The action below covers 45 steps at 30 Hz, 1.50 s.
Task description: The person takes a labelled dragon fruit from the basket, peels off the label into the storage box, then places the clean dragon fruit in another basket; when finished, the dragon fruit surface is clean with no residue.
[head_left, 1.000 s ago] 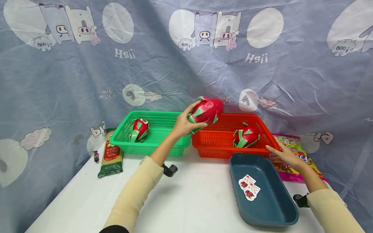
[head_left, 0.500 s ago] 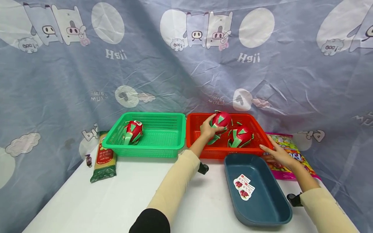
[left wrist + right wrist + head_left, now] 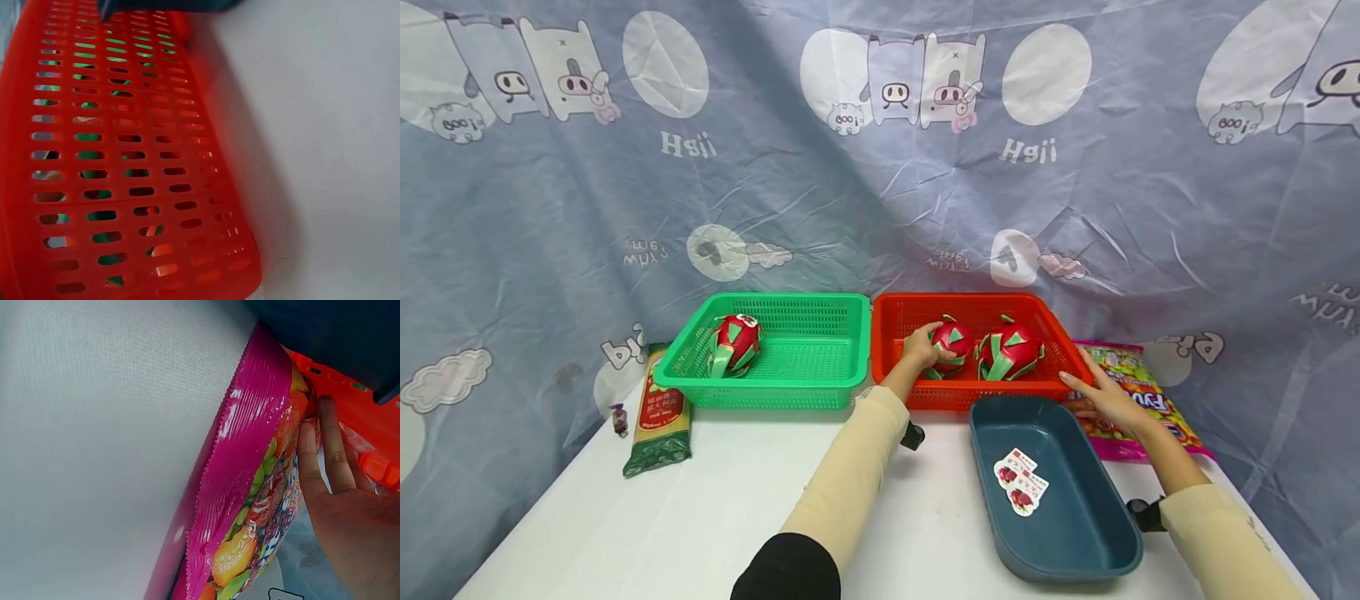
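My left hand (image 3: 921, 348) reaches into the red basket (image 3: 970, 385) and holds a dragon fruit (image 3: 953, 340), thumb at its front and fingers over its upper left side. A second dragon fruit (image 3: 1011, 350) lies in the same basket, just to the right. The left wrist view shows the basket's slotted red wall (image 3: 125, 169), which hides the hand. At the basket's right end, my right hand (image 3: 1108, 400) rests its thumb and forefinger at the rim. Straight fingers (image 3: 334, 450) of that hand lie along the basket's outside, beside a colourful candy bag (image 3: 250, 512).
A green basket (image 3: 767, 395) with one dragon fruit (image 3: 736, 343) stands at the left. Nearer sits a dark blue tray (image 3: 1078, 508) with dragon fruit stickers (image 3: 1021, 482) in it. A green-and-gold packet (image 3: 658, 425) and a small wrapped candy (image 3: 619, 420) lie far left. A patterned curtain (image 3: 850, 200) hangs behind.
My left hand has carried the dragon fruit from above, between the baskets, down into the red basket beside the other one. My right hand has stayed at the basket's right end. The head view has shifted slightly.
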Each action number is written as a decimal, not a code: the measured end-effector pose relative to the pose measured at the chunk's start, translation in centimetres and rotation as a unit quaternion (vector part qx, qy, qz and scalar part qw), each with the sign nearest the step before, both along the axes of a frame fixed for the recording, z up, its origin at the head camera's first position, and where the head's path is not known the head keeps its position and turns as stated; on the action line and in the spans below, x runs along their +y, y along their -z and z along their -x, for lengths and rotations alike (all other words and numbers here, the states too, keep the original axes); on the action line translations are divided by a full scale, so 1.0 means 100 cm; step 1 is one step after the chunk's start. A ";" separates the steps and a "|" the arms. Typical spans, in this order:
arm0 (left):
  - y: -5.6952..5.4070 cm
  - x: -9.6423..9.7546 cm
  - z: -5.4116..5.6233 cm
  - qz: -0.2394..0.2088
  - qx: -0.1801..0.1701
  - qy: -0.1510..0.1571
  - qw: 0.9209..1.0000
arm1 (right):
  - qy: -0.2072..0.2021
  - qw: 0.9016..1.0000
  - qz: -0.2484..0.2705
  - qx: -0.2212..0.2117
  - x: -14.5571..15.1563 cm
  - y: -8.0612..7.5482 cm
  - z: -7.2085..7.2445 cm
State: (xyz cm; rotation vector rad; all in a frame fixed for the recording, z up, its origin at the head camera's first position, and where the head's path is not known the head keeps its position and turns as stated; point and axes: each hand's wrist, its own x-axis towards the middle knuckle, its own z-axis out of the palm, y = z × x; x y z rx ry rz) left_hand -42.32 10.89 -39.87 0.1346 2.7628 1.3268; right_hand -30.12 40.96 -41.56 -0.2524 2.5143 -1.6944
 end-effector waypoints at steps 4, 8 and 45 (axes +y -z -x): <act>-0.004 -0.003 -0.001 0.014 -0.035 0.070 0.997 | 0.001 1.000 0.004 0.000 0.002 0.001 -0.001; -0.013 -0.016 -0.002 -0.021 -0.132 0.161 0.978 | 0.001 1.000 0.011 -0.001 0.003 0.002 -0.001; -0.046 -0.207 -0.075 -0.180 0.289 0.068 0.938 | -0.001 1.000 -0.011 0.008 -0.009 -0.004 -0.001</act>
